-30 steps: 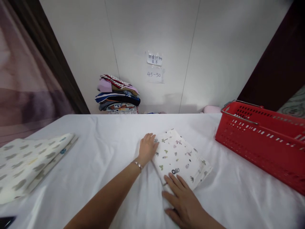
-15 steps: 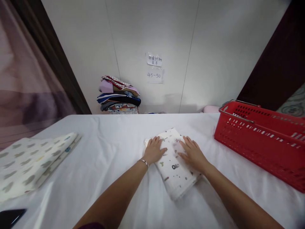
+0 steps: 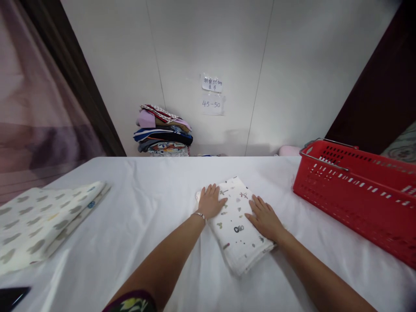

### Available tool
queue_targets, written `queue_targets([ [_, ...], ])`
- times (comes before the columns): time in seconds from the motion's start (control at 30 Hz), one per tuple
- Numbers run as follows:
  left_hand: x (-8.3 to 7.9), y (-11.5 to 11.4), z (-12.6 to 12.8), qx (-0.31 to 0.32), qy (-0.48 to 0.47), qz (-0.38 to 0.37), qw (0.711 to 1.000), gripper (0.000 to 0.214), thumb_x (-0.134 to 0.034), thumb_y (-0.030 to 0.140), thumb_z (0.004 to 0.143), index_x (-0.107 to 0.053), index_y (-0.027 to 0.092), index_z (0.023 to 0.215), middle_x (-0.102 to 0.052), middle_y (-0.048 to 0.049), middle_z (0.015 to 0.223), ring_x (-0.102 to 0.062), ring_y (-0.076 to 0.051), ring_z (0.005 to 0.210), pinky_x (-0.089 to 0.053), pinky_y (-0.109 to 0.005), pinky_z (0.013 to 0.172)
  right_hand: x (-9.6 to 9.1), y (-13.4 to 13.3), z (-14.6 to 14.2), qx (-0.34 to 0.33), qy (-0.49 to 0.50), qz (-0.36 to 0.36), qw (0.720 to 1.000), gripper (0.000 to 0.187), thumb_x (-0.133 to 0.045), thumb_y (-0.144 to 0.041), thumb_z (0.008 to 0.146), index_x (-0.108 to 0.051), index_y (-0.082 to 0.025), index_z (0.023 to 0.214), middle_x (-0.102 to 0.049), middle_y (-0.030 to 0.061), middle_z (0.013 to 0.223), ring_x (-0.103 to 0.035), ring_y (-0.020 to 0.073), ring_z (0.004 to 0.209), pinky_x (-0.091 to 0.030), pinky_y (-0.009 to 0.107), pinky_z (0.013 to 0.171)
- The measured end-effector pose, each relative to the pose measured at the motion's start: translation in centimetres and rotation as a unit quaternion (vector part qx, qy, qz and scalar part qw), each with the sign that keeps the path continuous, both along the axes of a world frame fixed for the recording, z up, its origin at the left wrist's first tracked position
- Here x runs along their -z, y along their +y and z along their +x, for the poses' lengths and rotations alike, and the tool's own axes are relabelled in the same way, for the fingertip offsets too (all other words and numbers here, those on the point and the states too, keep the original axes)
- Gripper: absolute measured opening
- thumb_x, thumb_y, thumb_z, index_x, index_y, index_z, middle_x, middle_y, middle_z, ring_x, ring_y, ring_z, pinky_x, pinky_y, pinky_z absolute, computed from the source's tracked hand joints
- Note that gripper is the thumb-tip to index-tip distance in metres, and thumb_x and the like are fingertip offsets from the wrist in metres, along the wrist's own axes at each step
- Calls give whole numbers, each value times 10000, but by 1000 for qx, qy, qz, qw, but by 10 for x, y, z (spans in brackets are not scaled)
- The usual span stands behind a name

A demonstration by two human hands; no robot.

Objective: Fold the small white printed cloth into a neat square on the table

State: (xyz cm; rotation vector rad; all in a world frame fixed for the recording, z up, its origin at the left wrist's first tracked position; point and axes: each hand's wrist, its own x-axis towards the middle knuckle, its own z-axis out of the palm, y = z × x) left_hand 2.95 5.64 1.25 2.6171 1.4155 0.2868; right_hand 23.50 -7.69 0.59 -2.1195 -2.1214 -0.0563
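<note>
A white cloth (image 3: 235,234) with small printed figures lies folded into a rectangle on the white-covered table (image 3: 156,251), turned at an angle. My left hand (image 3: 212,202) rests flat near its left edge, fingers stretched out, a bracelet on the wrist. On the cloth's right edge lies my right hand (image 3: 264,219), palm down with fingers extended. Neither hand grips the fabric. The undersides of both palms are hidden.
A red basket (image 3: 351,208) with a metal handle stands on the right. To the left lies a folded cream cloth with grey shapes (image 3: 42,216), and a dark flat object (image 3: 13,297) sits below it. Behind the table rises a stack of folded fabrics (image 3: 164,132) by the wall.
My right hand has slid slightly down and right toward the cloth's edge, uncovering more print. My left hand stays nearly in place. The view has shifted slightly.
</note>
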Motion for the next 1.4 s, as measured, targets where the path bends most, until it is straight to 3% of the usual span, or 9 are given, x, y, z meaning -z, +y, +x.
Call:
queue_targets([
  [0.17,9,0,0,-6,28,16,999,677,-195,565,855,-281,156,1388,-191,-77,1473,-128,-242,1356,-53,-448,1094,-21,16,-3,-2,3,-42,999,615,-301,-538,868,-352,-158,1348,-221,132,1458,-139,296,1342,-162,494,1045],
  [0.33,6,-2,1,-9,40,37,998,680,-176,564,860,-291,146,1384,-214,-85,1465,-150,-247,1350,-73,-456,1091,-43,70,-25,-85,20,-24,996,667,-260,-557,868,-259,-141,1390,-133,107,1484,-62,242,1359,-110,426,1072],
  [0.47,6,-4,0,-9,42,42,998,679,-188,558,860,-292,138,1384,-222,-86,1463,-163,-239,1348,-78,-446,1095,-28,111,-30,-82,39,-60,994,669,-266,-550,865,-245,-138,1392,-153,105,1480,-73,232,1358,-93,428,1069],
  [0.63,9,-3,0,-7,33,46,998,677,-187,559,859,-293,146,1384,-224,-79,1463,-162,-229,1348,-77,-441,1096,-5,122,-21,-69,44,-67,994,664,-235,-549,870,-240,-142,1394,-150,94,1481,-58,217,1360,-87,454,1062],
  [0.93,7,-3,0,-9,26,30,999,682,-213,558,852,-293,139,1384,-220,-76,1463,-167,-229,1345,-80,-444,1094,-18,113,-13,-98,99,-78,987,573,-375,-467,852,-362,-163,1337,-246,104,1453,-131,242,1349,-189,432,1055],
  [1.03,8,-1,0,-9,16,24,1000,685,-224,564,847,-290,147,1386,-213,-72,1466,-158,-229,1348,-72,-444,1096,-17,93,2,-68,155,-80,982,608,-423,-441,835,-345,-138,1356,-242,115,1452,-150,245,1347,-176,388,1078],
  [1.2,9,-1,-2,-16,-21,32,999,633,-249,542,854,-333,175,1362,-244,-58,1459,-154,-211,1352,-61,-418,1104,-10,37,23,0,212,-74,975,632,-443,-408,830,-280,-172,1392,-181,69,1475,-201,206,1337,-200,337,1081],
  [1.3,8,-7,-6,-70,-71,63,993,585,-257,503,869,-367,170,1337,-253,-61,1456,-134,-216,1355,-70,-424,1102,-9,9,29,35,217,-56,974,612,-417,-421,841,-284,-185,1390,-265,55,1449,-268,190,1313,-229,326,1072],
  [1.4,6,-12,-14,-190,-132,42,972,603,-309,489,859,-338,128,1342,-230,-101,1460,-195,-254,1333,-193,-430,1070,-9,-6,34,59,208,-42,975,596,-392,-438,851,-307,-175,1379,-402,73,1376,-365,209,1261,-286,344,1037],
])
